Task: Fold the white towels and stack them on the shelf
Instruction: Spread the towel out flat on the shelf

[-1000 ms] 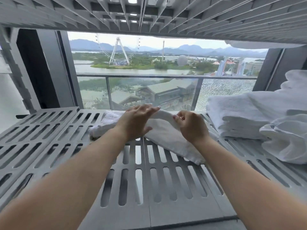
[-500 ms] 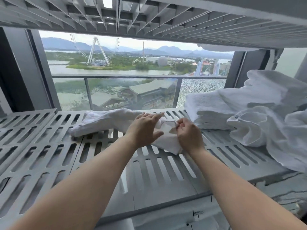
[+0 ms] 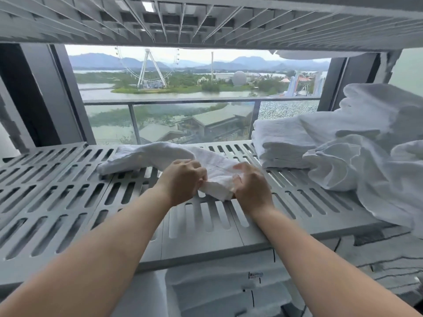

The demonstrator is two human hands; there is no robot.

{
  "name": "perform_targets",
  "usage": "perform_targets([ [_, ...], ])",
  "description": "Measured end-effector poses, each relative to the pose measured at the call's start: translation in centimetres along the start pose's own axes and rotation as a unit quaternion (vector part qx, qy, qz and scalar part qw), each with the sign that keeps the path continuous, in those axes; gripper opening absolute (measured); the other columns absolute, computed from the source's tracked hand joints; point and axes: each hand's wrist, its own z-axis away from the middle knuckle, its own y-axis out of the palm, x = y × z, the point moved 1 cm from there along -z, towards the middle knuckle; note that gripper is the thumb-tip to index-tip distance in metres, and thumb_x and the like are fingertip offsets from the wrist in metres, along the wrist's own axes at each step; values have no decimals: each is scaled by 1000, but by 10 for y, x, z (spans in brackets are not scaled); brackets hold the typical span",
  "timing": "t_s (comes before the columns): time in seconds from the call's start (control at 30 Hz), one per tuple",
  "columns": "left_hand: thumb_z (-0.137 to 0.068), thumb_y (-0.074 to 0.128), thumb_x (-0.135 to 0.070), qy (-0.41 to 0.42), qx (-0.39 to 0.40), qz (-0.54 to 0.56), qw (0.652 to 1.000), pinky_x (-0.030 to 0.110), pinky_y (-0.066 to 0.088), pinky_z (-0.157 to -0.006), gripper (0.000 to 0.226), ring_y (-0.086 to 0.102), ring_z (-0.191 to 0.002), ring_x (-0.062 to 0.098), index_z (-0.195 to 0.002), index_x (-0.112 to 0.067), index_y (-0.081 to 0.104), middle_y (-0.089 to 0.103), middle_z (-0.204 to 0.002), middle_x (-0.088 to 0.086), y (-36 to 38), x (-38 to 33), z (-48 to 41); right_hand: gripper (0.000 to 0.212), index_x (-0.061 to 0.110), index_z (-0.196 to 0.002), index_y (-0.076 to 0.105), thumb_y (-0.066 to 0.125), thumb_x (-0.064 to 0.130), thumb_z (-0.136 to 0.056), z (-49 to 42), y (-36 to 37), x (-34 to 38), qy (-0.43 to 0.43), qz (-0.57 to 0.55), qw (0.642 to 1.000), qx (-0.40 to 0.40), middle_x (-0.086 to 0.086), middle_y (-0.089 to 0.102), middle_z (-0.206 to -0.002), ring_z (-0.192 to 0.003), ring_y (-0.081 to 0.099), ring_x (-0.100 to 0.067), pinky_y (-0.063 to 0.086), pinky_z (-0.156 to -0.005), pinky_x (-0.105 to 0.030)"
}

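Towel (image 3: 160, 157) on slatted shelf (image 3: 68, 193); left hand (image 3: 182, 183) and right hand (image 3: 250, 187) pinch its near end, likely squaring an edge to fold.

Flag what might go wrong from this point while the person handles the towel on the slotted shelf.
1. The left hand and right hand pinch the towel only at its near end. Its far end lies bunched, so the fold may come out crooked.
2. The loose pile at right appears to drape past the front edge of the shelf and could slide off.
3. That pile also leans on the folded stack, which might get rumpled.
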Motion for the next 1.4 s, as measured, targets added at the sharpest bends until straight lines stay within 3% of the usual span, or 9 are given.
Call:
perform_targets([
  [0.13,-94,60,-44,25,-14,27,999,36,44,-103,41,57,-122,20,-131,-27,58,61,-133,-3,1,-28,1,24,14,-110,62,52,11,-89,2,-4,0,40,38,997,-60,-12,66,-107,-102,59,-30,49,-87,-39],
  [0.3,-90,64,-54,48,56,2,997,32,53,-87,57,60,-120,13,-142,-37,50,59,-138,-12,4,-38,-4,25,17,-104,62,45,7,-88,2,-9,-5,100,4,992,-74,-12,72,-97,-91,65,-33,50,-78,-39],
  [0.53,-108,25,-36,78,40,-131,987,35,55,-75,37,64,-112,15,-134,-32,51,61,-127,-9,13,-36,-13,25,16,-105,59,54,4,-84,2,-10,-1,60,-116,988,-80,1,69,-91,-91,64,-26,50,-82,-35],
  [0.67,-103,44,-45,-93,-62,-8,994,30,41,-57,31,70,-83,27,-101,-23,65,73,-91,2,13,-29,-28,23,21,-102,57,70,29,-86,-1,-5,-3,50,-131,990,-3,5,68,-98,-90,65,-15,45,-73,-20],
  [0.77,-101,49,-45,-111,-62,32,991,30,40,-59,28,68,-85,27,-97,-22,64,70,-94,-1,16,-19,-41,40,20,-106,59,75,46,-80,-9,5,-1,35,-56,995,78,5,61,-101,-95,61,-19,48,-81,-31],
  [0.9,-100,48,-36,-135,-84,91,983,32,40,-61,21,65,-87,33,-95,-17,57,69,-94,4,20,3,-60,38,22,-98,58,68,53,-78,-25,15,5,54,63,994,76,2,52,-104,-101,52,-22,45,-84,-34],
  [1.0,-102,45,-33,-161,-116,160,967,36,41,-60,18,64,-80,38,-97,-16,51,69,-85,13,23,19,-73,22,25,-81,51,63,43,-85,-40,21,8,57,79,991,87,3,53,-94,-96,57,-25,37,-73,-31],
  [1.23,-104,44,-30,-260,-207,202,921,35,35,-61,17,64,-78,38,-106,-15,52,67,-80,14,21,61,-102,13,17,-84,59,51,28,-84,-80,30,-3,97,108,989,-11,-6,65,-83,-80,58,-32,45,-65,-36],
  [1.4,-104,45,-27,-296,-289,163,896,35,35,-60,17,64,-78,40,-104,-13,54,68,-82,16,1,78,-113,13,13,-80,66,54,17,-76,-123,48,-5,185,-53,980,42,0,64,-64,-63,62,-25,42,-58,-29],
])
